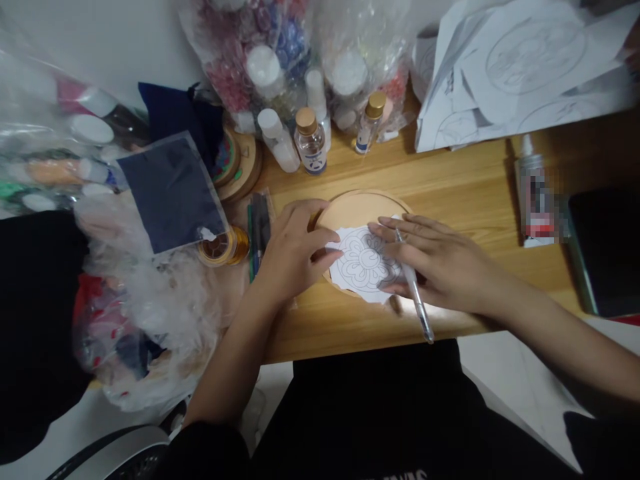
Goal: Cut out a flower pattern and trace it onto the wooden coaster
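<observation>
On a round wooden disc [345, 211] lies a white paper cutout [367, 263] with a line-drawn flower pattern and uneven edges. My left hand [293, 250] curls at the disc's left rim, its thumb and forefinger closed on the paper's left edge. My right hand [435, 260] rests over the paper's right side, fingertips touching it. A slim silver pen-like tool [416, 300] is tucked between the fingers of that hand, its lower end pointing toward the table's front edge. The fingers partly cover the pattern's right side.
Small bottles [311, 143] stand behind the disc, with bagged beads [260, 60] at the back. Printed sheets [530, 73] lean at the back right. A glue tube [535, 193] and dark phone-like object [607, 253] lie right. A thread spool [225, 247] and dark fabric square [173, 190] lie left.
</observation>
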Demonstrator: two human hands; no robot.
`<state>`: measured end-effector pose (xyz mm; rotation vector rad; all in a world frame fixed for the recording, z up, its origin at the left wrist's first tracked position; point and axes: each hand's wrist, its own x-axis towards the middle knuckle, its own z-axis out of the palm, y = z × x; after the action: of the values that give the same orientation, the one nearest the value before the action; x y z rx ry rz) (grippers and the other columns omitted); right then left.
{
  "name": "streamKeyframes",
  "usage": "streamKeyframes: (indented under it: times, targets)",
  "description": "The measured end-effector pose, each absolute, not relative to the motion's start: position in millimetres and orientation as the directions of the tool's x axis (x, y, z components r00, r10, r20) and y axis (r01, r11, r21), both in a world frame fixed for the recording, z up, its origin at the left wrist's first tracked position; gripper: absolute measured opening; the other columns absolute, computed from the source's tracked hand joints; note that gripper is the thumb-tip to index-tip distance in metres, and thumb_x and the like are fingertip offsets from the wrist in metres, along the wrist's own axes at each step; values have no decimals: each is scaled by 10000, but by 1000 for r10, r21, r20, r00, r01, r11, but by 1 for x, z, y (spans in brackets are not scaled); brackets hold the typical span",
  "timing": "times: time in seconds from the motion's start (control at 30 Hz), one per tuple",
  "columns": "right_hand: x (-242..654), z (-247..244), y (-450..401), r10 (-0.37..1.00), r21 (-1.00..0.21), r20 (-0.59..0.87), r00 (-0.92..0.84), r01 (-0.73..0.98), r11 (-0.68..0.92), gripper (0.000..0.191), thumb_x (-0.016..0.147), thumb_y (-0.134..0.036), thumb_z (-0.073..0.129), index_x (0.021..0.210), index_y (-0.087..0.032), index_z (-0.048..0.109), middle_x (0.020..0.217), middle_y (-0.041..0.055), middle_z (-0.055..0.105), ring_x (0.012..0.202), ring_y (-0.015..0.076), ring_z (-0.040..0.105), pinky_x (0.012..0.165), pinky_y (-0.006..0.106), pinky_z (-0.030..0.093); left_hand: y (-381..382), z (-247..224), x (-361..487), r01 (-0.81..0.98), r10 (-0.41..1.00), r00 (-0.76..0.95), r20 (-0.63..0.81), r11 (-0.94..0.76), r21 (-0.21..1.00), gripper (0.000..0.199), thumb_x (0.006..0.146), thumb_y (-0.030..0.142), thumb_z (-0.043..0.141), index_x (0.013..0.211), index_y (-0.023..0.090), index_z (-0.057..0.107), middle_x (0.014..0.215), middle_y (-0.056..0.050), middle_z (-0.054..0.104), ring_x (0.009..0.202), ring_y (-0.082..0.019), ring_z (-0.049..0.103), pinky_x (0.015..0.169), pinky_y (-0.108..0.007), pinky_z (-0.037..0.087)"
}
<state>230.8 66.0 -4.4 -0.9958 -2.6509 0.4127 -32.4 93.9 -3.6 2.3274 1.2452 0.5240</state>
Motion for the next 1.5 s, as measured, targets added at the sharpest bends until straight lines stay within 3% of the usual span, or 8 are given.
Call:
streamKeyframes:
  times: [0.2, 0.4, 0.67, 0.87, 1.1, 1.27, 1.5]
  targets:
    - [231, -5, 68, 664, -354, 162, -730, 585, 730, 477, 906, -520, 539, 1205, -151, 580, 1393, 123, 546, 1344, 267, 473, 1120, 481, 409, 91, -5, -33, 640, 790, 601, 118, -565, 521, 228, 860, 233, 633, 1069, 276, 712, 1436, -89, 491, 1345, -294, 435, 1094, -534, 361]
    - [230, -4, 67, 675, -380, 150, -722, 589, 714, 453, 899, -508, 555, 1190, -163, 599, 1399, 112, 541, 1347, 265, 470, 1120, 485, 407, 94, -7, -35, 637, 781, 616, 104, -571, 518, 267, 786, 328, 735, 1049, 285, 720, 1464, -92, 470, 1367, -318, 415, 1102, -544, 352]
    - [224, -11, 67, 721, -324, 193, -666, 650, 687, 292, 944, -395, 532, 1117, -188, 643, 1276, 58, 644, 1266, 217, 557, 1081, 425, 454, 96, -9, -36, 628, 782, 615, 99, -562, 539, 271, 767, 357, 759, 1029, 293, 728, 1462, -86, 478, 1364, -318, 419, 1110, -547, 336]
    - [226, -9, 68, 747, -395, 127, -652, 658, 641, 426, 932, -464, 531, 1251, -194, 610, 1315, 82, 614, 1305, 211, 521, 1106, 427, 426, 98, -10, -39, 607, 782, 614, 107, -554, 570, 298, 743, 342, 781, 1033, 292, 734, 1445, -100, 492, 1361, -319, 427, 1109, -552, 348]
    - [227, -5, 69, 719, -357, 128, -683, 645, 676, 577, 920, -545, 503, 1319, -132, 564, 1298, 130, 623, 1296, 226, 528, 1113, 424, 413, 99, -10, -41, 579, 772, 624, 118, -559, 593, 417, 661, 395, 838, 1050, 293, 727, 1445, -105, 486, 1346, -325, 440, 1105, -558, 356]
    - [224, 0, 71, 696, -272, 112, -709, 652, 708, 578, 895, -597, 496, 1220, -134, 616, 1324, 136, 604, 1259, 265, 557, 1064, 443, 452, 100, -17, -44, 542, 745, 638, 192, -613, 575, 506, 619, 462, 842, 1082, 303, 715, 1434, -109, 497, 1331, -326, 456, 1081, -555, 383]
    - [212, 8, 68, 655, -73, 157, -739, 652, 754, 449, 920, -530, 503, 1030, -118, 643, 1188, 170, 668, 1176, 274, 609, 997, 412, 480, 100, -21, -44, 522, 743, 629, 227, -621, 584, 482, 637, 492, 826, 1061, 285, 725, 1435, -111, 497, 1317, -344, 468, 1076, -568, 383]
